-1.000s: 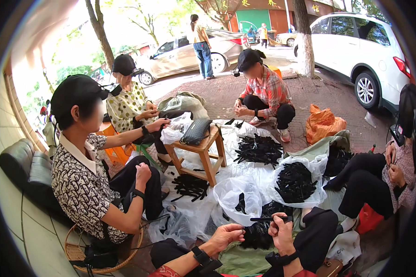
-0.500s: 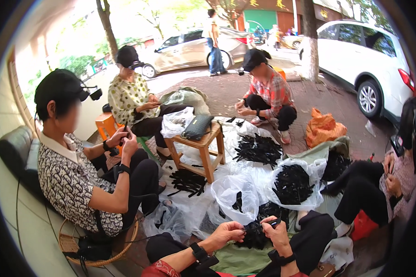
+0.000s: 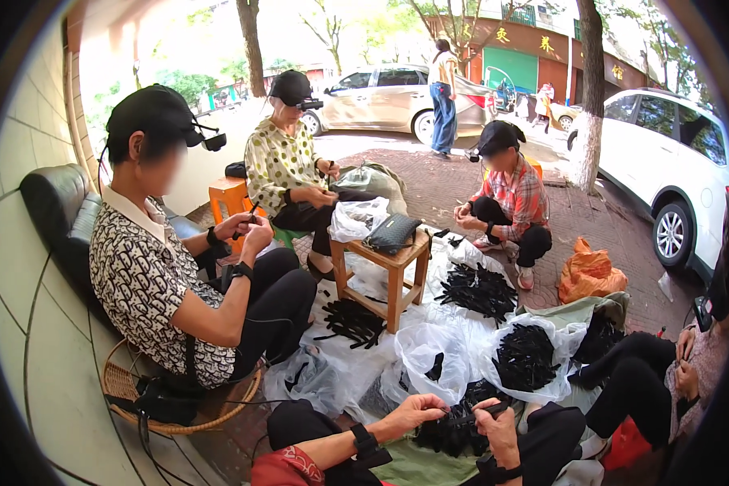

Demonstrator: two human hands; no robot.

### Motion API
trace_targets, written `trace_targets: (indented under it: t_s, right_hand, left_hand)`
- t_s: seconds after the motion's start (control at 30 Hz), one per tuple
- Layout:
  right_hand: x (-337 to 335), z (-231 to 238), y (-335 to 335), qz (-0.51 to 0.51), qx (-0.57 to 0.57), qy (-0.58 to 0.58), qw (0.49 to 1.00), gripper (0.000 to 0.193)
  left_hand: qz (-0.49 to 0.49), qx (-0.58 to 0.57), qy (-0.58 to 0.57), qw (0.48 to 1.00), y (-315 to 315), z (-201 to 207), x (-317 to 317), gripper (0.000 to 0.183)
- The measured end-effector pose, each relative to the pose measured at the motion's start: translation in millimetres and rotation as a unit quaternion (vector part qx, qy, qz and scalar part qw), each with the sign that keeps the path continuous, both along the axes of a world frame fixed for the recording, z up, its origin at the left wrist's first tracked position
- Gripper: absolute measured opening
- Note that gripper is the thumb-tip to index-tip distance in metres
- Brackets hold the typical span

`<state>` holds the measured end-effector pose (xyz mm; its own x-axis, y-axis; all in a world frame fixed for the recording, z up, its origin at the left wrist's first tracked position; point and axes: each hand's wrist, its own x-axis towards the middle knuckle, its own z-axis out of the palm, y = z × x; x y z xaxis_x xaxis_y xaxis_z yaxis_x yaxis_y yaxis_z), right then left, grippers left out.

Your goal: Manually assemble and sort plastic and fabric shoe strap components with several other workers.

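My left hand (image 3: 417,413) is closed in a pinch at the lower middle, its fingertips at the end of something small and dark that I cannot make out. Just to its right, my right hand (image 3: 496,431) is closed round a slim black strip-like piece (image 3: 462,421), which reaches toward the left fingertips. Under both hands, a heap of black strips (image 3: 439,441) lies over a green cloth (image 3: 417,463) on my lap. A dark band circles each of my wrists.
Ahead is a white plastic sheet with a pile of black strips (image 3: 478,292), a bag of strips (image 3: 526,356) and a translucent bag (image 3: 413,348). A wooden stool (image 3: 397,263) carries a dark pouch (image 3: 393,233). Several people sit or squat around; an orange sack (image 3: 591,271) lies right.
The whole view has shifted, so the scene sits further right and a little lower. My hands stay close together over the black strips, both still closed.
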<state>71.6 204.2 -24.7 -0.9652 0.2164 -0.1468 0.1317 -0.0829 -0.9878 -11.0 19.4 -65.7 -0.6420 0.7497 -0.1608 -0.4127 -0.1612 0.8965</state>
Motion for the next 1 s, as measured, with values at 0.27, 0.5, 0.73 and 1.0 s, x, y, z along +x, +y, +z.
trace_targets:
  t_s: [0.27, 0.5, 0.73, 1.0]
  right_hand:
    - [2, 1, -10, 0.009, -0.112, -0.021, 0.993, 0.012]
    - [0, -3, -7, -0.226, 0.002, 0.067, 0.972, 0.037]
    - [1, 6, -25, 0.049, 0.337, 0.166, 0.926, 0.029]
    - [3, -2, -21, 0.089, 0.343, 0.11, 0.929, 0.028]
  left_hand:
    - [-0.137, 0.036, -0.043, 0.989, 5, 18, 16, 0.01]
    - [-0.057, 0.009, -0.027, 0.998, 7, 6, 11, 0.006]
    - [-0.067, -0.026, -0.058, 0.996, 2, 1, 11, 0.011]
    - [-0.096, -0.008, -0.115, 0.989, -1, -1, 11, 0.01]
